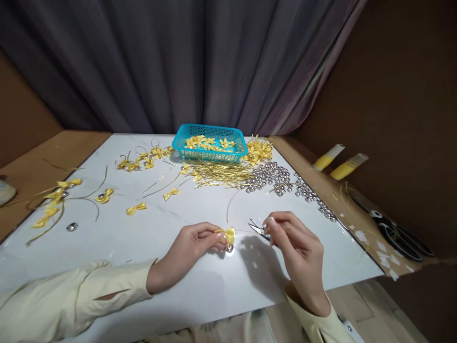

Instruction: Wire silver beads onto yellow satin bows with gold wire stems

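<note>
Between the thumb and fingers of my left hand (200, 243) is a yellow bow (229, 234), with a small silver bell (229, 247) hanging just below it. My right hand (298, 252) is closed, thumb and index finger pinched together, around small scissors (257, 227) whose blades point left toward the bow, slightly apart. A faint thin thread seems to run from the bow toward my right hand. The part of the scissors inside my right hand is hidden.
A blue basket (210, 156) holding yellow bows stands at the back. Gold cords (223, 174), a heap of silver bells (271, 175) and more bows (260, 151) lie near it. Bows with cords lie left. Large black scissors (396, 234), two yellow tubes (350, 166) and paper scraps are right.
</note>
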Demonstrator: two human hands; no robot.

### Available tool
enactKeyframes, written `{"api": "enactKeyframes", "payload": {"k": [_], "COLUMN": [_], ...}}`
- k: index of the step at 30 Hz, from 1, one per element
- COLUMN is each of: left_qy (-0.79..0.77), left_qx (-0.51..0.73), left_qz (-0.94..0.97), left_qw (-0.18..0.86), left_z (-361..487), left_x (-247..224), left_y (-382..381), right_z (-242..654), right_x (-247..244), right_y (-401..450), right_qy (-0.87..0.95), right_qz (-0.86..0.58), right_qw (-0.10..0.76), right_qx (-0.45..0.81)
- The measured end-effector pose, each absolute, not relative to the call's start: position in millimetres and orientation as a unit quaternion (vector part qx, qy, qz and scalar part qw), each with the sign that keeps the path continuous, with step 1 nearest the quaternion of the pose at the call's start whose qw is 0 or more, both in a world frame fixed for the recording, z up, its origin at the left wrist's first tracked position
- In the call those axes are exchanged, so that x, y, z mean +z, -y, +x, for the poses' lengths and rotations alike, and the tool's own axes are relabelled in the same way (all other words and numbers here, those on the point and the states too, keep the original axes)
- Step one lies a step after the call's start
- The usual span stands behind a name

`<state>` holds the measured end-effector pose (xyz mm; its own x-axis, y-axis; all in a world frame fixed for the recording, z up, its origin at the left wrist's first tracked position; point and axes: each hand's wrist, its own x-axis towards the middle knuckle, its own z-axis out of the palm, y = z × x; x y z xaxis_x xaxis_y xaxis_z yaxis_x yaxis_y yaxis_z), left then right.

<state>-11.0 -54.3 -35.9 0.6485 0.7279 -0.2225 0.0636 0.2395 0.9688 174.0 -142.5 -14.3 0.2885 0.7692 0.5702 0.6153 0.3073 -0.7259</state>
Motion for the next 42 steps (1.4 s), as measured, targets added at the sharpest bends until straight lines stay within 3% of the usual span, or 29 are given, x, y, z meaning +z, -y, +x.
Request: {"api": "enactKeyframes", "payload": {"k": [8, 18, 24, 31, 38, 42], "left_qy": [-0.352, -0.343, -0.339, -0.352, -0.355, -0.345], "left_qx": [0.230, 0.221, 0.226, 0.216, 0.229, 0.227], "left_qz": [0.543, 0.516, 0.522, 0.549, 0.576, 0.584], "left_qw": [0.727, 0.753, 0.749, 0.727, 0.700, 0.699], "left_z": [-11, -10, -11, -11, -12, -13], "left_x": [-35, -35, -38, -38, -35, -35], "left_y": [55, 58, 58, 57, 55, 55], "right_z": [153, 144, 143, 142, 146, 162], "right_x": [-19, -29, -29, -27, -23, -18], "right_y": [149, 142, 141, 139, 142, 140], "right_qy": [0.812, 0.826, 0.832, 0.838, 0.820, 0.758], "right_qz": [-0.486, -0.501, -0.490, -0.489, -0.487, -0.525], "right_qw": [0.319, 0.256, 0.248, 0.237, 0.288, 0.367], "right_qx": [0.059, -0.028, -0.076, -0.048, 0.079, 0.120]}}
